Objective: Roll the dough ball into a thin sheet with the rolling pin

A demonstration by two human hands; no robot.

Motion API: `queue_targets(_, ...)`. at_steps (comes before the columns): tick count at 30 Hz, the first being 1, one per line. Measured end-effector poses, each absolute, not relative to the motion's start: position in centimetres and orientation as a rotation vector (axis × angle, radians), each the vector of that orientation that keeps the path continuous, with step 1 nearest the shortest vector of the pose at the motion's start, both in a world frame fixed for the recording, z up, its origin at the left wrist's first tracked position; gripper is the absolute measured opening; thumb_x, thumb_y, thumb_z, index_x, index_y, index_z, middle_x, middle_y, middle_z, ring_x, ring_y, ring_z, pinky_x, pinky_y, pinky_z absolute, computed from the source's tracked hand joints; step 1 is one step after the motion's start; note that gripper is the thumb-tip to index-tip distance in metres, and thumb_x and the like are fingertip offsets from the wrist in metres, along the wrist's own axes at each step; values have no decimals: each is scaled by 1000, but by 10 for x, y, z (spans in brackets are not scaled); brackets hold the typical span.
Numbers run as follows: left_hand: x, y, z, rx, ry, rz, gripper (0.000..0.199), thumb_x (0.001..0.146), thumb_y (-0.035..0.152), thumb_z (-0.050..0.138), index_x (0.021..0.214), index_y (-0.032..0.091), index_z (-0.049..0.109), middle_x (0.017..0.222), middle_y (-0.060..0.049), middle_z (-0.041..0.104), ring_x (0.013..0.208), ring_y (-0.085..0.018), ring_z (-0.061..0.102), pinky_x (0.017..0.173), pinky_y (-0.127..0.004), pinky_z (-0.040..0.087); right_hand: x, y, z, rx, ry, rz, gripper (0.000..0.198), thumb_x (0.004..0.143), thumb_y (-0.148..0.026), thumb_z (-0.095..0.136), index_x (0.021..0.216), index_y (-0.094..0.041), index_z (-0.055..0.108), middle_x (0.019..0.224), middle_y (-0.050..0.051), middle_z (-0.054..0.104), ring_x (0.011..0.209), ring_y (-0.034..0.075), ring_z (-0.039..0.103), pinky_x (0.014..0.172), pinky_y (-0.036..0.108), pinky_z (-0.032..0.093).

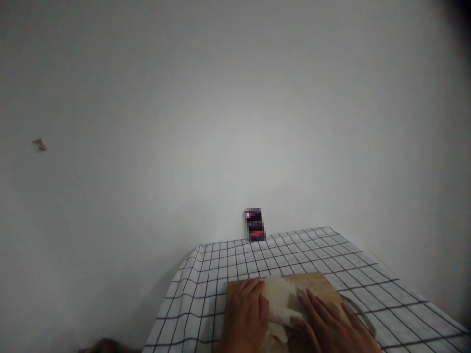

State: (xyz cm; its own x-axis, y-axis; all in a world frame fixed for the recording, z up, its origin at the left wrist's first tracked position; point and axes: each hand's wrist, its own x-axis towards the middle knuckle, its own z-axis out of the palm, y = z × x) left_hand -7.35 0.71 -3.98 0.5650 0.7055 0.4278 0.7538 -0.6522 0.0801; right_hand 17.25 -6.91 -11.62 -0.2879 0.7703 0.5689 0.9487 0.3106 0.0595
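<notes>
A pale, flat sheet of dough [278, 290] lies on a wooden cutting board [312, 280], with a thicker folded or rolled ridge across its near part. My left hand [246, 311] rests on the dough's left side, fingers laid forward and slightly bent, thumb alongside. On the right, my right hand [327, 318] lies with its fingers extended and a little apart, the fingertips touching the dough's right edge. Both palms cover part of the board, and the near end of the dough is partly hidden between them.
A black-and-white checked cloth [206, 274] covers the table. A curved rim of some round item [362, 314] shows beside the board's right edge. A small dark pixelated object [255, 224] leans against the white wall [235, 122] at the table's back edge.
</notes>
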Motion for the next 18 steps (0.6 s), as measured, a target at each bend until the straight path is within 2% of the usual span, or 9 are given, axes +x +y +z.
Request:
queue_targets(4, -69, 6, -39, -2711, -1414, -514, 45, 107, 22, 35, 140, 25, 65, 145, -4, 66, 138, -19, 57, 124, -34, 38, 173, -69, -99, -1570, -2230, -230, 38, 101, -45, 49, 136, -44, 65, 155, 3, 57, 140, 38, 55, 111, 71, 45)
queue_targets(7, -60, 14, -29, -2697, -1472, -490, 42, 108, 26, 35, 133, 25, 69, 137, -6, 72, 128, -22, 64, 119, -36, 43, 171, -49, -81, -1625, -2249, -209, 38, 100, -35, 53, 135, -40, 67, 151, 4, 61, 141, 38, 55, 113, 68, 43)
queue_targets(10, -49, 26, -15, -2624, -1529, -328, 41, 109, 31, 33, 117, 23, 73, 119, -10, 77, 112, -26, 70, 102, -40, 54, 171, -27, -62, -1599, -2274, -277, 39, 98, -23, 53, 134, -32, 66, 141, 10, 68, 133, 35, 61, 108, 55, 49)
queue_targets(12, -43, 35, -7, -2587, -1521, -180, 41, 109, 29, 32, 113, 22, 73, 115, -12, 75, 110, -27, 70, 95, -40, 55, 173, -15, -50, -1654, -2275, -252, 36, 99, -21, 50, 130, -28, 67, 128, 12, 74, 118, 32, 68, 97, 47, 54)
queue_targets(15, -34, 52, 1, -2592, -1484, -45, 40, 107, 24, 32, 116, 20, 72, 117, -14, 73, 112, -28, 69, 93, -40, 55, 176, 2, -35, -1843, -2212, -86, 35, 105, -30, 40, 118, -24, 72, 115, 13, 77, 102, 29, 73, 87, 41, 54)
queue_targets(18, -25, 72, 4, -2616, -1462, -10, 37, 106, 23, 37, 119, 19, 71, 115, -16, 73, 110, -29, 70, 91, -42, 56, 179, 21, -25, -1992, -2002, 85, 52, 109, -45, 31, 98, -22, 75, 104, 12, 79, 98, 27, 75, 82, 37, 52)
